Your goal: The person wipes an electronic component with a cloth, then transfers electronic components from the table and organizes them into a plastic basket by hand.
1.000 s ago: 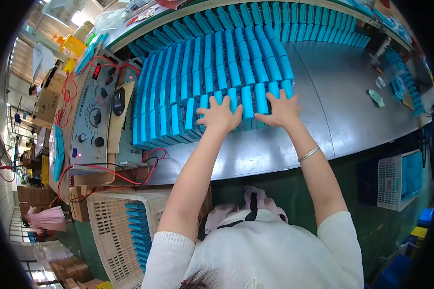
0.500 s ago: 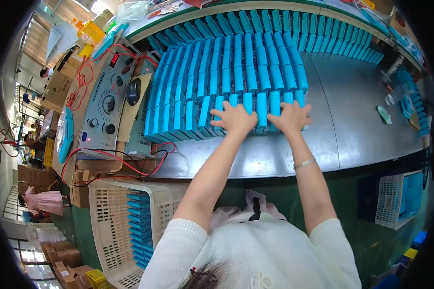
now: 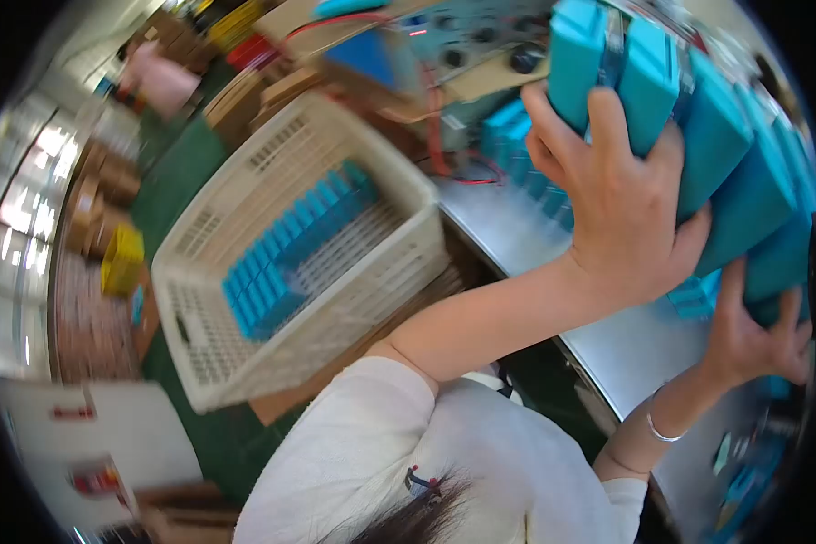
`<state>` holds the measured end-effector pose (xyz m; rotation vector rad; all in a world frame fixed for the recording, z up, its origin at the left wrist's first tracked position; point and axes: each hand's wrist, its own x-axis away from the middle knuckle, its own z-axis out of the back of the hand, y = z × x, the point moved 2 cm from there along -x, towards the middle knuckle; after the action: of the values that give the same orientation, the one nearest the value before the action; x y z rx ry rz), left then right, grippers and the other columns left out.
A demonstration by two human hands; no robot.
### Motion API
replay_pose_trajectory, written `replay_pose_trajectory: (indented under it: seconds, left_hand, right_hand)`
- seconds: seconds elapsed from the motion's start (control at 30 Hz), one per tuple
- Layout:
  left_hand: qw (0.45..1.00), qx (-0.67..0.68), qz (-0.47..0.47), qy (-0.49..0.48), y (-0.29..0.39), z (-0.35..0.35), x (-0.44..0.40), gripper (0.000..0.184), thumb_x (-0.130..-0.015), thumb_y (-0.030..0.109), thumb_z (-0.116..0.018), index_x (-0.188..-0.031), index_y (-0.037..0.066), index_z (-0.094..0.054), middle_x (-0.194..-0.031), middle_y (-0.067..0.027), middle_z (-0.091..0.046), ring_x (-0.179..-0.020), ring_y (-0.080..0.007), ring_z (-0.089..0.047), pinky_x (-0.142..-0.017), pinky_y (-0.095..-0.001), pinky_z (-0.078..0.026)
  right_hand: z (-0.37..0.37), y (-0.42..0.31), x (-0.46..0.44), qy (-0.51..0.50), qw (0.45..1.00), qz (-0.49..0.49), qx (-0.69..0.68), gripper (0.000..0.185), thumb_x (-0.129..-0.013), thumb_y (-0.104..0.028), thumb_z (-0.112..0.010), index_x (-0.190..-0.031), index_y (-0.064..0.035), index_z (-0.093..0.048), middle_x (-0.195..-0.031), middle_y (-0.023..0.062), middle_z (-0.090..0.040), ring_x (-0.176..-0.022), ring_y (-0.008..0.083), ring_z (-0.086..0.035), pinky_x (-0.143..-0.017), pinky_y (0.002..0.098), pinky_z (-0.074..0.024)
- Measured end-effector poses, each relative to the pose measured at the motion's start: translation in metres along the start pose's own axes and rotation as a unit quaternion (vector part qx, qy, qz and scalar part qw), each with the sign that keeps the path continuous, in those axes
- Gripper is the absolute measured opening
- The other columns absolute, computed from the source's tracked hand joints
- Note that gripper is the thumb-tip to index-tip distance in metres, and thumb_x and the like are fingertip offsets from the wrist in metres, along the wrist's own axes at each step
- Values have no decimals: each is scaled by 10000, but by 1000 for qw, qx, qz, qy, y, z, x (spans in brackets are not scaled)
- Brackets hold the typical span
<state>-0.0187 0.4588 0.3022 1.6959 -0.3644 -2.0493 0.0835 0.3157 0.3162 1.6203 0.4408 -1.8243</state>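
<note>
A row of several teal-blue rectangular blocks (image 3: 716, 136), with narrow gaps between some of them, is lifted off the bench at the upper right. My left hand (image 3: 621, 199) is closed around the near end, fingers spread across the blocks' sides. At the row's far end my right hand (image 3: 760, 335), wearing a bracelet, grips from below, its fingers partly hidden by the blocks. More blue blocks (image 3: 526, 163) stand on the metal bench behind my left hand. To the left, a white plastic crate (image 3: 417, 195) holds a row of similar blue blocks (image 3: 290, 245) along its bottom.
The metal bench (image 3: 626, 363) has its front edge between me and the blocks. A control panel with knobs (image 3: 467, 41) and red cables (image 3: 437, 136) stand at the back. Cardboard boxes (image 3: 100, 195) and a yellow crate (image 3: 122, 260) line the left. Another person (image 3: 159, 77) stands far off.
Both hands have lifted a row of blue blocks off the front of the stack. The view has swung left, bringing the white crate nearer the middle.
</note>
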Motion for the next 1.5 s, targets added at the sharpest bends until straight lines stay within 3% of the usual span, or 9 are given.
replay_pose_trajectory:
  seconds: [0.07,0.27,0.37,0.47,0.57,0.63,0.73,0.97,1.5]
  left_hand:
    - [997,-56,3,49,-21,55,-18,399,-571,224,-639,-895,3,-563,-1054,-258,-284,-1044,-546,-238,-774,-608,-230]
    - [938,-308,1,157,-84,249,-29,437,-625,336,-662,-906,17,-562,-1016,-240,-348,-947,-416,-313,-799,-536,-253]
    - [916,-366,27,160,-115,326,-20,457,-645,376,-675,-924,30,-568,-979,-230,-382,-893,-340,-347,-812,-474,-266]
    - [882,-440,90,140,-161,386,-15,421,-645,353,-640,-882,17,-548,-1100,-242,-313,-1029,-526,-272,-790,-652,-245]
    - [833,-469,239,172,-216,421,1,417,-681,414,-628,-876,54,-550,-1132,-220,-325,-1066,-526,-262,-800,-669,-251]
    - [793,-453,398,84,-249,426,15,379,-695,400,-614,-903,88,-564,-1160,-204,-321,-1098,-536,-242,-819,-678,-250]
    - [752,-416,511,-4,-293,409,41,390,-694,390,-612,-942,92,-573,-1198,-205,-304,-1134,-542,-213,-849,-689,-233]
    - [686,-335,625,-164,-356,329,108,445,-723,399,-609,-1029,77,-571,-1272,-193,-273,-1212,-573,-102,-881,-710,-205]
    - [514,-337,744,-261,-477,290,225,612,-740,569,-571,-1175,141,-527,-1300,-192,-246,-1213,-560,-79,-874,-695,-208]
  right_hand:
    - [-9,-43,-32,68,948,23,-311,436,-499,-223,-856,-828,-15,-661,-782,129,-658,-662,176,-624,-581,263,-467]
    - [30,-239,-76,71,756,43,-650,341,-554,-114,-817,-828,12,-657,-768,111,-659,-656,159,-611,-617,291,-501]
    - [77,-329,-92,216,780,115,-576,247,-631,-243,-664,-779,-70,-569,-563,13,-371,-610,183,-416,-558,387,-321]
    - [95,-409,-83,67,733,-10,-677,310,-517,-274,-668,-725,-79,-549,-637,49,-421,-719,213,-429,-637,390,-305]
    - [99,-482,-64,-101,848,81,-514,326,-528,-287,-685,-802,-129,-609,-836,89,-529,-901,200,-410,-742,383,-294]
    - [84,-521,-38,-127,813,75,-563,335,-499,-310,-734,-787,-143,-694,-835,60,-592,-869,347,-480,-645,484,-415]
    - [49,-550,9,-260,788,86,-551,336,-480,-379,-669,-770,-213,-692,-886,52,-548,-931,405,-372,-674,537,-348]
    - [-18,-542,94,-604,699,141,-357,426,-523,-403,-700,-879,-171,-667,-980,86,-537,-1006,385,-347,-669,531,-389]
    - [-93,-605,267,-768,519,207,-314,508,-537,-454,-694,-958,-172,-662,-1177,118,-451,-1126,420,-274,-894,659,-294]
